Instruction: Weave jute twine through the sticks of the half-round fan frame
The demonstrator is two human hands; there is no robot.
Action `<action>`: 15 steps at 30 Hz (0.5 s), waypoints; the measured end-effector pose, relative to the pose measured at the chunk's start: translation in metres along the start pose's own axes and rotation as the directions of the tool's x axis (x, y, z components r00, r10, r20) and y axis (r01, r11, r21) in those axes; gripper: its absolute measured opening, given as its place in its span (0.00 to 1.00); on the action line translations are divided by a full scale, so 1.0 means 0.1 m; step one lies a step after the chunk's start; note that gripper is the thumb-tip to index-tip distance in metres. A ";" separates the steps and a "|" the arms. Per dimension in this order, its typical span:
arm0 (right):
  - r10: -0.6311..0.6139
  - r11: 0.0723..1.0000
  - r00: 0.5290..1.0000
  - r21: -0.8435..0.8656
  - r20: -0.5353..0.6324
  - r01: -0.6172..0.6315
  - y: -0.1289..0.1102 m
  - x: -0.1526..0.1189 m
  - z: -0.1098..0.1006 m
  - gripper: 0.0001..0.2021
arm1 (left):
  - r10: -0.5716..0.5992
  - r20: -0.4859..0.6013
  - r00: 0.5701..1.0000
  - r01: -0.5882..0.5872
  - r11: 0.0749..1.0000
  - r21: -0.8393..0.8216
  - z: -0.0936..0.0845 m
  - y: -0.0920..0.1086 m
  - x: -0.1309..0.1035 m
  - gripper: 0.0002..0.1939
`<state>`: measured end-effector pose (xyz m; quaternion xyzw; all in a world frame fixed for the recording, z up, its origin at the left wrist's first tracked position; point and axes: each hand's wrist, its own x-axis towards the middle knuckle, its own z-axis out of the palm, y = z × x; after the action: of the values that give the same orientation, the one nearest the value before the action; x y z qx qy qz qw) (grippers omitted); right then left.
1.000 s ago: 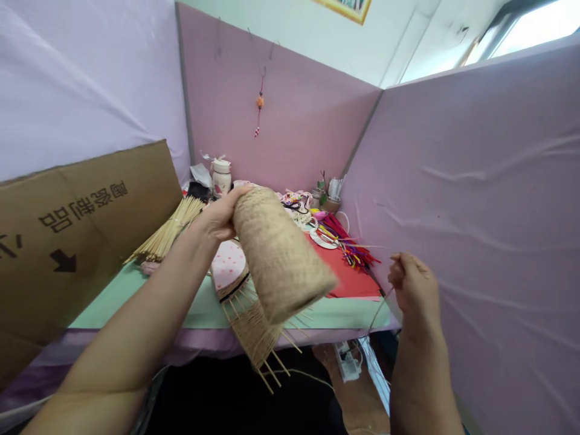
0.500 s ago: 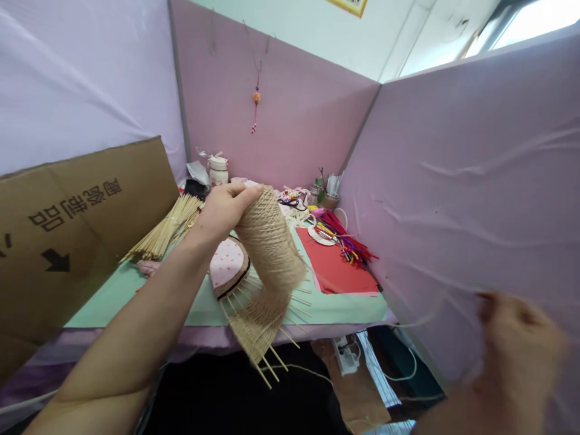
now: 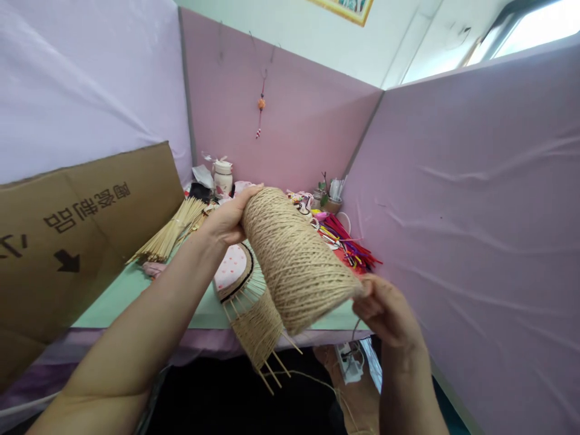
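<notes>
A big spool of jute twine (image 3: pixel 294 254) is held tilted in front of me, its near end toward the lower right. My left hand (image 3: pixel 233 214) is closed around the spool's far upper end. At the near end, the fingers of my right hand (image 3: pixel 387 311) are pinched together against the spool's edge, with twine at the fingertips. Below the spool lies a woven piece (image 3: pixel 258 329) of twine on thin wooden sticks, partly hidden. It has a white, pink-dotted panel (image 3: pixel 232 266) with a black border, and its stick ends stick out over my lap.
A cardboard box (image 3: pixel 95 223) stands at the left, beside a bundle of thin sticks (image 3: pixel 174 226). Coloured pipe cleaners (image 3: pixel 351 241) lie at the right on the green tabletop (image 3: pixel 111 302). Loose twine (image 3: pixel 317 379) trails over my lap. A power strip (image 3: pixel 350 364) is below the table.
My right hand has come in from the far right to the spool's near end. The spool has been raised closer to me and swung to the right in my left hand.
</notes>
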<state>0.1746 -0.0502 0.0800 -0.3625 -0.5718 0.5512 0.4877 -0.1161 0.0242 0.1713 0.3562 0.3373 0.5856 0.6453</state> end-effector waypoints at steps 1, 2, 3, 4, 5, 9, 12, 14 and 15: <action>-0.025 0.999 0.990 0.016 -0.138 0.027 0.02 0.03 -0.07 0.21 | -0.004 -0.005 1.000 0.004 1.000 -0.023 -0.04 -0.02 0.04 0.11; -0.050 0.999 0.963 -0.034 -0.265 0.042 0.04 0.06 -0.12 0.20 | 0.003 -0.010 1.000 -0.003 0.999 -0.050 -0.08 -0.05 0.08 0.11; -0.060 0.991 0.943 -0.135 -0.329 0.016 0.06 0.06 -0.17 0.19 | 0.020 -0.020 1.000 -0.022 0.997 -0.079 -0.10 -0.08 0.13 0.12; -0.054 0.966 0.943 -0.257 -0.329 -0.035 0.06 0.04 -0.19 0.18 | 0.047 -0.039 0.998 -0.051 0.993 -0.106 -0.11 -0.10 0.18 0.13; -0.024 0.922 0.960 -0.376 -0.279 -0.087 0.05 0.00 -0.20 0.17 | 0.085 -0.073 0.994 -0.094 0.987 -0.130 -0.12 -0.11 0.24 0.15; -0.047 0.854 0.999 -0.518 0.000 0.040 -0.17 -0.33 -0.27 0.11 | 0.412 -0.276 0.868 -0.440 0.897 -0.045 -0.13 -0.07 0.39 0.17; -0.480 0.872 0.813 -0.281 -0.330 0.401 -0.46 -0.45 -0.45 0.13 | 0.578 -0.197 0.792 -0.517 0.806 0.289 -0.17 0.01 0.36 0.15; -0.512 0.836 0.587 -0.205 -0.627 0.509 -0.60 -0.41 -0.62 0.13 | 0.430 -0.073 0.900 -0.350 0.813 0.465 -0.22 0.05 0.30 0.13; -0.474 0.843 0.478 -0.223 -0.739 0.490 -0.63 -0.38 -0.70 0.12 | 0.285 -0.041 0.958 -0.229 0.842 0.489 -0.26 0.06 0.27 0.13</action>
<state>0.2594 -0.0752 0.1305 -0.3821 -0.3796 0.1880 0.8213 -0.1389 0.0534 0.1629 0.5132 0.4563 0.5842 0.4326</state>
